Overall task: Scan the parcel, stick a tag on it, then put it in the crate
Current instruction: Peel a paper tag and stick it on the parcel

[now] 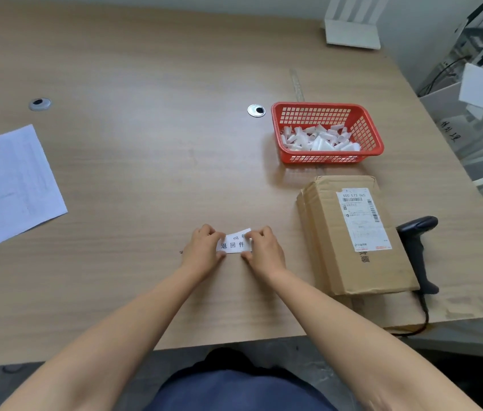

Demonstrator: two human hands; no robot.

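A small white tag [236, 243] with black printed characters lies low over the table's front middle, pinched at both ends. My left hand [203, 250] grips its left end and my right hand [262, 252] grips its right end. To the right lies the parcel [353, 235], a flat brown cardboard box with a white shipping label [363, 221] on top. Neither hand touches it. A black handheld scanner [418, 247] lies against the parcel's right side, its cable running off the front edge.
A red plastic basket [327, 133] with several small white pieces stands behind the parcel. A white sheet of paper [9, 185] lies at the left edge. Two round cable grommets [256, 110] [39, 104] sit in the tabletop. Cluttered shelving is off the right side.
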